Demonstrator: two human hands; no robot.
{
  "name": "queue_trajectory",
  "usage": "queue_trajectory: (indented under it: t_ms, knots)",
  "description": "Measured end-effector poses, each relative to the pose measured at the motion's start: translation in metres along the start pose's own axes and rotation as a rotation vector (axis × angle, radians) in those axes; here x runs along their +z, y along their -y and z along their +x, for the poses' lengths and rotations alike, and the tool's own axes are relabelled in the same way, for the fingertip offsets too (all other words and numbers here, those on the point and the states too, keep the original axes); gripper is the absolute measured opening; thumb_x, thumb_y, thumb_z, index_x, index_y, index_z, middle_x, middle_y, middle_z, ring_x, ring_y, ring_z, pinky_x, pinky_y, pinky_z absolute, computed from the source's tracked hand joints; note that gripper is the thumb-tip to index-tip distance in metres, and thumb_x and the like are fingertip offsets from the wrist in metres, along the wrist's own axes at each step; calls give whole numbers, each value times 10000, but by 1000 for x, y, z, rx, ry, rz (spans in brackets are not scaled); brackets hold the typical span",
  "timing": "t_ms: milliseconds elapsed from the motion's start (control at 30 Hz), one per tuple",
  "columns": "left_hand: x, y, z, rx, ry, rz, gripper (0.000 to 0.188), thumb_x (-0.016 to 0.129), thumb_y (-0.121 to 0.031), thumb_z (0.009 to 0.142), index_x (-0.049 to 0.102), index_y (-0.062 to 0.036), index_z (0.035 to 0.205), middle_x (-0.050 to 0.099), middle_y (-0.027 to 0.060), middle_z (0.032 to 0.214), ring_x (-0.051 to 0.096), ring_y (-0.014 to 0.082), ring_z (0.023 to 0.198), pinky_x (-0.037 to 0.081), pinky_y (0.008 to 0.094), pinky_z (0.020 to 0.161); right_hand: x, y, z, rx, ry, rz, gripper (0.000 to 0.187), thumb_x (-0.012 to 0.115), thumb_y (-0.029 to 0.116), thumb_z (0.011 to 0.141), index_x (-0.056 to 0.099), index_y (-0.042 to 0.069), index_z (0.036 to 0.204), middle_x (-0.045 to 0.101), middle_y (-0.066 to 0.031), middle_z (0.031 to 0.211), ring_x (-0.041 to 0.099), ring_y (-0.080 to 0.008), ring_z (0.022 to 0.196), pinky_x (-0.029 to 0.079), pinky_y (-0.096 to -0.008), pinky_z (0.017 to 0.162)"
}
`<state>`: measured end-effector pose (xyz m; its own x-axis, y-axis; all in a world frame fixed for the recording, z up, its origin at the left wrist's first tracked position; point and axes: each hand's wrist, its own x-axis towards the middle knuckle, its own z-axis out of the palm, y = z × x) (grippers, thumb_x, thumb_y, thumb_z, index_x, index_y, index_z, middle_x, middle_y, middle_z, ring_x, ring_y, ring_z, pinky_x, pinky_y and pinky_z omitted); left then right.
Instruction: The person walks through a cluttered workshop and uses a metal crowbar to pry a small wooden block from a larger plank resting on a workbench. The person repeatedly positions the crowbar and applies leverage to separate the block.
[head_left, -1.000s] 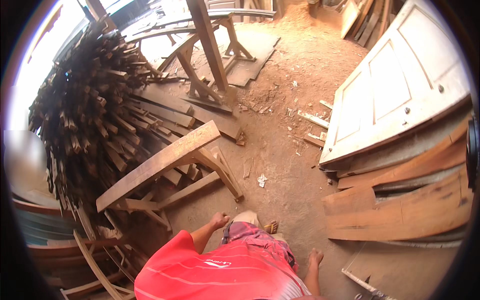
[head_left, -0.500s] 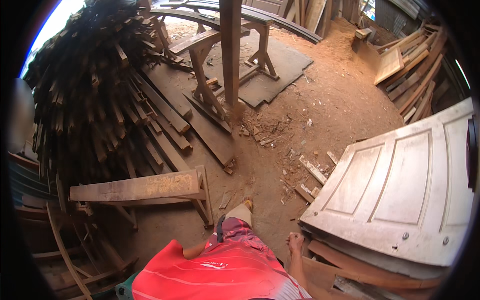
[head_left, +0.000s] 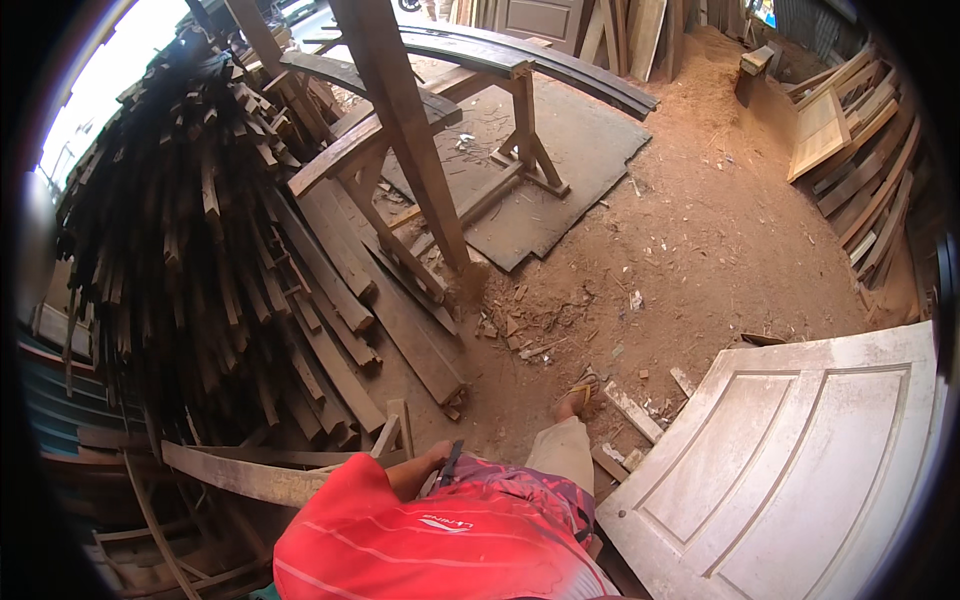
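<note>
My left hand (head_left: 434, 458) is down at my waist, beside a black strap (head_left: 452, 464) that hangs at my shorts. Its fingers are too small and partly hidden, so I cannot tell whether they close on the strap. My right hand does not show; my torso in the red shirt (head_left: 400, 530) fills that side. A white panelled door (head_left: 740, 470) lies flat to my right. At my left is a wooden bench (head_left: 245, 474), partly covered by my shirt.
A large stack of dark timber (head_left: 190, 260) rises on the left, with boards (head_left: 400, 340) on the ground beside it. A wooden post (head_left: 400, 120) and a trestle (head_left: 520, 150) holding long planks stand ahead. Wood scraps (head_left: 632, 412) lie by my sandalled foot (head_left: 578, 395). More planks (head_left: 880, 180) lean far right.
I have stepped forward, one foot now showing ahead near the scraps. The bench and door have slid lower in view. My left hand has come into sight; the right hand has gone out of it.
</note>
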<state>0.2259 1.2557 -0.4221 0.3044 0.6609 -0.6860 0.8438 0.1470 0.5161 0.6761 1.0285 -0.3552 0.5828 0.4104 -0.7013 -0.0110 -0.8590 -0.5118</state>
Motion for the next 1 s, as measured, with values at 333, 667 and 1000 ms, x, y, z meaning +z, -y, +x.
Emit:
queue_trajectory:
  t_ms: [333,667,1000]
  knots:
    - [-170,-266,158,-20,-365,-497,298,646,-297,851,659,-4,904,667,192,794,620,250,718,488,436,683,-80,289,248,-176,245,-186,241,635,224,944,655,-10,1002,694,-110,793,660,-169,626,546,-314,600]
    - [-221,-391,285,-356,-297,-456,422,649,-384,871,730,-51,1117,728,222,1088,695,359,1029,539,431,860,-147,658,506,-478,122,-128,208,621,222,974,606,15,995,646,-71,783,637,-152,632,524,-289,533]
    - [-306,-484,432,-468,-338,-603,432,637,-408,889,753,-18,1034,735,245,1025,703,392,1008,557,452,861,-177,741,572,-136,201,-96,217,636,220,963,628,7,1004,676,-104,818,676,-198,687,555,-332,557]
